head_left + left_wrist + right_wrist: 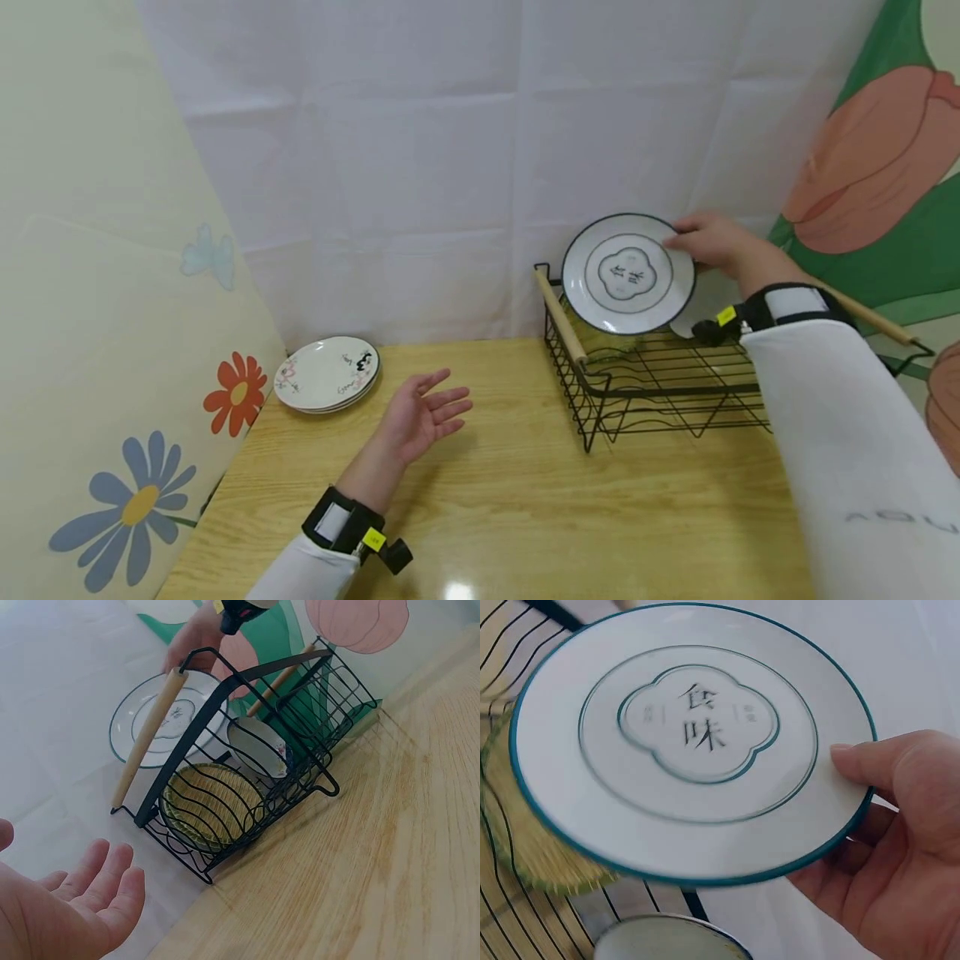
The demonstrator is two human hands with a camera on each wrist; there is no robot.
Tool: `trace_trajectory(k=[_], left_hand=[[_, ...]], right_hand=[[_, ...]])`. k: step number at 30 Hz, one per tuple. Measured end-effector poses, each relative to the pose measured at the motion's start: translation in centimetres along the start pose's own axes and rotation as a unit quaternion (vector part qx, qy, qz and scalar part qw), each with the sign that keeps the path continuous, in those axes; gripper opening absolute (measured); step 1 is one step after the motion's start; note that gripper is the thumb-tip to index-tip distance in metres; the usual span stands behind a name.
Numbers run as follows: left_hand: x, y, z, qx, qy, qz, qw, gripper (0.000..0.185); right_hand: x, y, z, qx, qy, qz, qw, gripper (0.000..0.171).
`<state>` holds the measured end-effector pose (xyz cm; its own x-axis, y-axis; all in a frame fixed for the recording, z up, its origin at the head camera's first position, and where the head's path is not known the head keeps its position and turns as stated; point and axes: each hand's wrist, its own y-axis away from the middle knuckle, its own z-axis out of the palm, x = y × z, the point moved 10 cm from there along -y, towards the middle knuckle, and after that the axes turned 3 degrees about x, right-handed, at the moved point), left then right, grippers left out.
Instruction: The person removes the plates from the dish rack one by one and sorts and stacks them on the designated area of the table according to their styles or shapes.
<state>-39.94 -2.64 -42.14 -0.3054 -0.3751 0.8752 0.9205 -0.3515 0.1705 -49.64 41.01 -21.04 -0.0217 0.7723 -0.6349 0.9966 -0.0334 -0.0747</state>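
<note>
My right hand (716, 246) grips a white plate (592, 292) by its right edge, thumb on the face and fingers behind. The plate has a dark teal rim and a lobed emblem with lettering in the middle. It is raised above a black wire dish rack (667, 390) with wooden handles. Beneath it in the rack stand a round yellow-green woven piece (214, 802) and a white dish (259, 746) with a patterned edge. My left hand (423, 417) is held over the table, palm up, fingers spread, holding nothing.
A small stack of white plates (322, 375) with floral and black decoration lies at the table's back left. The wooden table (510, 500) meets a white cloth backdrop (412, 167). Printed flower panels stand at both sides.
</note>
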Motion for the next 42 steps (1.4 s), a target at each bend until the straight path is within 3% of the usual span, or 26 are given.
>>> trace_trajectory(k=[4,8,10,13,19,25,28,31,34,38,40,42], left_hand=[[0.1,0.0,-0.2,0.0,-0.004,0.004,1.0,0.058],[0.1,0.1,-0.3,0.002,0.0,0.005,1.0,0.057],[0.2,0.1,-0.3,-0.001,0.002,0.005,1.0,0.058],[0.4,0.1,-0.4,-0.005,0.005,0.009,0.9999,0.059],[0.4,0.1,-0.5,0.0,0.014,0.007,0.9999,0.057],[0.7,0.2,-0.7,0.003,0.014,0.008,0.9999,0.057],[0.8,0.2,-0.7,0.004,0.012,0.006,0.9999,0.057],[0.9,0.3,-0.6,0.003,0.01,0.006,0.9999,0.057],[1.2,0.4,-0.4,-0.002,0.011,0.007,0.9999,0.057],[1.7,0.8,-0.1,-0.008,0.015,0.011,0.9998,0.057],[2.0,1.0,0.1,-0.011,0.015,0.014,0.9997,0.057],[2.2,1.2,0.2,-0.013,0.02,0.014,0.9996,0.056]], right_hand=[[1.1,0.1,-0.1,0.031,-0.112,0.02,0.993,0.062],[2.0,0.4,0.1,0.05,-0.235,0.037,0.97,0.049],[2.3,0.8,0.3,0.057,-0.299,0.05,0.951,0.034],[2.6,1.4,0.8,0.064,-0.392,0.073,0.915,0.014],[2.4,2.9,2.6,0.039,-0.518,0.111,0.847,0.025],[0.4,4.6,4.8,-0.011,-0.605,0.091,0.791,0.029],[-0.8,5.7,5.8,-0.015,-0.623,0.067,0.779,0.029],[-2.1,6.9,6.6,-0.011,-0.625,0.037,0.78,0.031],[-3.6,8.3,7.7,-0.024,-0.628,0.007,0.778,0.045],[-5.6,10.0,9.4,-0.045,-0.638,-0.03,0.768,0.039],[-6.5,10.7,10.4,-0.054,-0.644,-0.049,0.762,0.026],[-7.3,11.5,11.3,-0.064,-0.646,-0.06,0.758,0.027]])
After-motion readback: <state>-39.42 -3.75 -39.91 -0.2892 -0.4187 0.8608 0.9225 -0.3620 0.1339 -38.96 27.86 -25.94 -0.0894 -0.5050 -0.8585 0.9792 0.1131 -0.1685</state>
